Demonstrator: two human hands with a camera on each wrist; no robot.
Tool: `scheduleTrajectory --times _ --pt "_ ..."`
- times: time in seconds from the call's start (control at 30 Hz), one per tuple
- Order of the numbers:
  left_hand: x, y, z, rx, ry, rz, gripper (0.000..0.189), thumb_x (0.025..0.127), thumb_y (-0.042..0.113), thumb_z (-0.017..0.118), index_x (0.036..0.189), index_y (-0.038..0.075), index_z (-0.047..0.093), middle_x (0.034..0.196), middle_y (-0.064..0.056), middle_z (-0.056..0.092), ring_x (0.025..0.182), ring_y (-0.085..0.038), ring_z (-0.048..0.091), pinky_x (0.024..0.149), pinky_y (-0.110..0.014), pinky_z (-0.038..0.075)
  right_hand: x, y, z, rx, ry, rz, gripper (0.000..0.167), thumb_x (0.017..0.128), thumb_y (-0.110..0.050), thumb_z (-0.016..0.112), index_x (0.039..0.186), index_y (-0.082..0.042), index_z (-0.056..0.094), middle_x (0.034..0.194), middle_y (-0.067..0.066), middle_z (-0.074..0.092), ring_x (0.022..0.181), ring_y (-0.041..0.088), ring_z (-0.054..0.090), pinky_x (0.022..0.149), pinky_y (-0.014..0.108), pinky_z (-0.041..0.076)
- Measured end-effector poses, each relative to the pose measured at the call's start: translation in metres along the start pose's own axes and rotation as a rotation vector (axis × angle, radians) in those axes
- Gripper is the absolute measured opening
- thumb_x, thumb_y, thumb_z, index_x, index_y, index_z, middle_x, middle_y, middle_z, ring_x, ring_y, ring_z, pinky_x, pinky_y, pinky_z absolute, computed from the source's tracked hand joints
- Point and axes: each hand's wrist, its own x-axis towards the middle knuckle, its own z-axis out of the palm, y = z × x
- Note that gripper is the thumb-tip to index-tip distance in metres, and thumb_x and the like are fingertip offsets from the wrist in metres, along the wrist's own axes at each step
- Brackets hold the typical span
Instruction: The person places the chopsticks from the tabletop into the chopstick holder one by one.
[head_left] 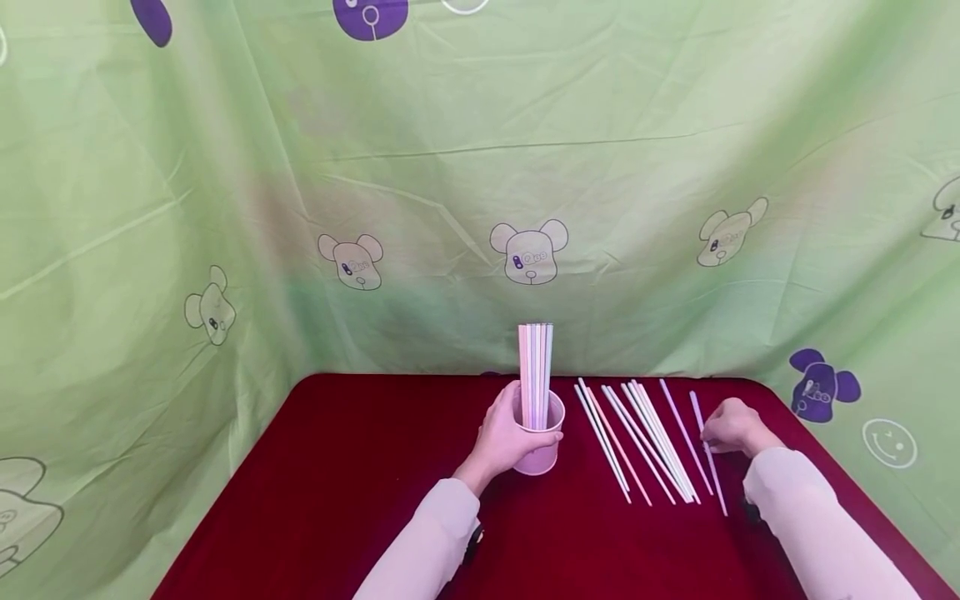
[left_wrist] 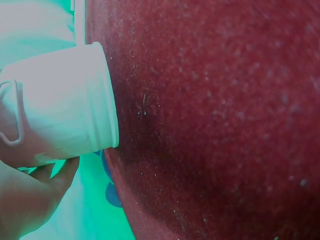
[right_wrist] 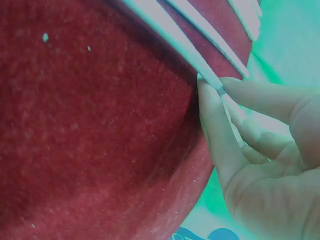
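A pink cup (head_left: 536,462) stands on the red-covered table, with a bundle of pastel straws (head_left: 536,367) upright in it. My left hand (head_left: 501,435) holds the cup around its side, thumb along the front of the rim. In the left wrist view, the cup (left_wrist: 55,100) looks pale and has a handle-like loop on its wall. Farther right, my right hand (head_left: 737,427) pinches the rightmost straw, a lilac one (head_left: 715,477), between thumb and finger. The right wrist view shows the fingertips meeting at the end of that straw (right_wrist: 172,42).
Between the hands, several loose straws (head_left: 656,442) lie side by side on the table, mostly white, one pinkish. Another lilac straw (head_left: 686,437) lies just left of the pinched one. A green printed cloth (head_left: 450,167) hangs behind the red tabletop (head_left: 337,483).
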Motion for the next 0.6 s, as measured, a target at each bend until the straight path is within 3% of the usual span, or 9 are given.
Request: scheduleTrajectory --times 0.33,0.6 --pt "0.0 -0.001 0.0 0.022 0.009 -0.009 0.086 0.065 0.041 0.095 0.139 0.028 0.052 0.123 0.011 0.061 0.111 -0.01 0.06 0.095 -0.039 0.049 -0.001 -0.009 -0.002 0.012 0.109 -0.089 0.017 0.081 0.008 0.061 0.089 0.022 0.068 0.071 0.012 0.072 0.058 0.01 0.069 0.059 0.028 0.059" --pt "0.001 -0.002 0.001 0.038 0.01 -0.012 0.086 0.066 0.042 0.095 0.139 0.028 0.052 0.123 0.011 0.061 0.111 -0.01 0.059 0.094 -0.038 0.048 -0.003 -0.045 0.002 0.091 0.186 -0.187 0.027 0.09 0.006 0.064 0.107 0.027 0.061 0.081 0.019 0.074 0.065 0.01 0.071 0.065 0.027 0.06"
